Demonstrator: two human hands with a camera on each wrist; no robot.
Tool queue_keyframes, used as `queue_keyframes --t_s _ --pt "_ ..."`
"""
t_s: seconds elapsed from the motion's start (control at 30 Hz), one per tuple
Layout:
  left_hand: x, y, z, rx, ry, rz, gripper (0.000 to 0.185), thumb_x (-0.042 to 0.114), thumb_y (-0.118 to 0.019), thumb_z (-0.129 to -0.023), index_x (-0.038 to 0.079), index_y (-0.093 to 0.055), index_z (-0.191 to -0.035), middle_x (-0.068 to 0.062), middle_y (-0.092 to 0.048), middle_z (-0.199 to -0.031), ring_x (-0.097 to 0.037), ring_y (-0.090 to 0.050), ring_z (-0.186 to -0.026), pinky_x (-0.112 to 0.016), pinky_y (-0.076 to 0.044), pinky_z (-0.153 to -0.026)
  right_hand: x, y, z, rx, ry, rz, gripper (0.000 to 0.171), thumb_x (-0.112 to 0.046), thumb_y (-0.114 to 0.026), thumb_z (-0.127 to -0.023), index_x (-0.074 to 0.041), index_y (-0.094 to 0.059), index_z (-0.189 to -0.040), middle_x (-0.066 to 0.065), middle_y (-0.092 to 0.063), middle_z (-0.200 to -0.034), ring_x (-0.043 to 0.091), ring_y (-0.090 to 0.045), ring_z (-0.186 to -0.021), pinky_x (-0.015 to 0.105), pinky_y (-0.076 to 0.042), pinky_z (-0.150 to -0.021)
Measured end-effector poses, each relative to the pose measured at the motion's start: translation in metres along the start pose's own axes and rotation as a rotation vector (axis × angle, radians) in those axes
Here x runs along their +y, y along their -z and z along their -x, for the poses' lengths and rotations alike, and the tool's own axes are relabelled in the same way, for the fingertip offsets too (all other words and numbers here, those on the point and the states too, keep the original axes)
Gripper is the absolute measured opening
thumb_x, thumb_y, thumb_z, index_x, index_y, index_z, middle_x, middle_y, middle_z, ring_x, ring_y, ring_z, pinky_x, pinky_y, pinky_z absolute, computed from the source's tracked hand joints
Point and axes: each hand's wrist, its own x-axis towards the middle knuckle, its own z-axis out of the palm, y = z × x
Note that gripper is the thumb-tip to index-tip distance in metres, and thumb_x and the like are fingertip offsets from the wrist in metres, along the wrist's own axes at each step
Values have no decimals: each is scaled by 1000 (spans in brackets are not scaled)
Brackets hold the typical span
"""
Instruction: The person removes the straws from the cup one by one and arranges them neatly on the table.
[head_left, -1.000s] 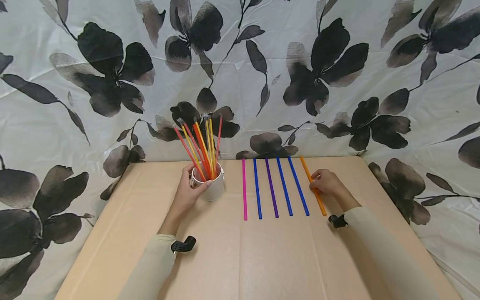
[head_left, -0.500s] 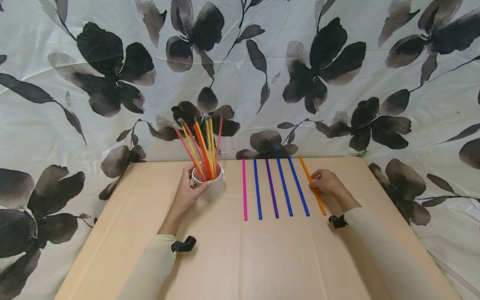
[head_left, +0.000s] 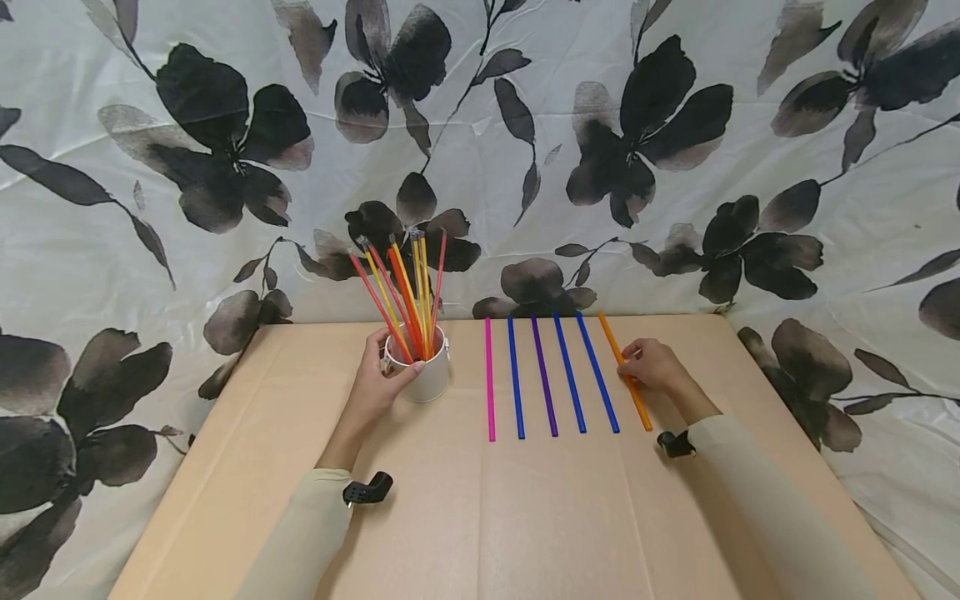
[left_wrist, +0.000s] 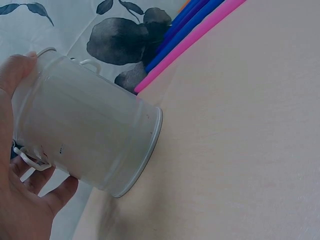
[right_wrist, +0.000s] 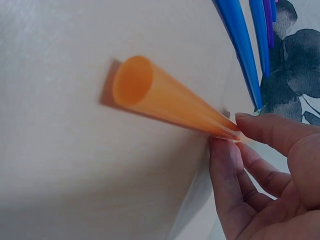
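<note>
My left hand [head_left: 381, 379] grips a small white metal bucket [head_left: 429, 383] by its side, thumb near the rim. Several red, orange and yellow straws [head_left: 408, 287] stand in the bucket, leaning various ways. In the left wrist view the bucket [left_wrist: 90, 120] shows a small loop handle and the fingers curl behind it. On the right, my right hand [head_left: 654, 364] pinches an orange straw [head_left: 640, 406] between thumb and fingers, around its middle. The right wrist view shows the hollow near end of this orange straw [right_wrist: 165, 100] close over the table.
Left of the orange straw lie a pink straw [head_left: 490, 379], a purple straw [head_left: 543, 379] and several blue straws [head_left: 597, 375], side by side on the light wooden table [head_left: 555, 517]. A floral cloth [head_left: 525, 167] hangs behind the table's back edge.
</note>
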Motion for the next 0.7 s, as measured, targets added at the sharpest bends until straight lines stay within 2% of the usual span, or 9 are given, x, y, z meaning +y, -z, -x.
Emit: queue_keyframes --t_s 0.1,0.23,0.27,0.33,0.47,0.7 --pt "3 1 0 -10 17 1 85 21 -77 -91 16 -23 -157 -17 -31 -157 -36 -29 -147 -61 -26 -118 0 0 0 3 4 0 37 -14 -69 -95 5 -57 -125 23 -59 -110 26 -61 -83 28 -60 -71" --pt "25 2 6 -25 28 -5 85 18 -77 -91 8 -23 -156 -21 -32 -155 -38 -30 -146 -62 -27 -118 -2 1 0 13 11 7 37 -16 -70 -95 4 -57 -124 22 -61 -108 27 -61 -84 28 -60 -72" --pt "25 2 6 -23 25 -4 85 19 -77 -91 9 -23 -156 -20 -33 -155 -38 -30 -146 -62 -27 -118 -2 2 0 16 18 10 37 -16 -70 -95 4 -57 -124 21 -62 -108 27 -61 -84 28 -59 -72" --pt "22 1 6 -15 13 -7 85 21 -77 -91 12 -23 -156 -18 -34 -155 -36 -31 -146 -63 -27 -118 -3 2 0 28 27 14 37 -17 -69 -95 4 -57 -124 21 -63 -107 28 -61 -85 29 -59 -72" --pt "1 0 1 7 -6 -13 84 27 -79 -90 19 -25 -155 -13 -35 -154 -33 -32 -145 -61 -28 -118 -6 4 1 54 55 28 36 -17 -67 -97 5 -57 -125 21 -64 -106 28 -61 -84 30 -57 -72" --pt "1 1 -1 13 2 -18 84 28 -79 -90 17 -26 -154 -14 -35 -153 -32 -32 -145 -61 -29 -118 -20 8 4 78 77 13 35 -16 -66 -98 2 -58 -127 18 -62 -103 29 -62 -80 30 -58 -69"
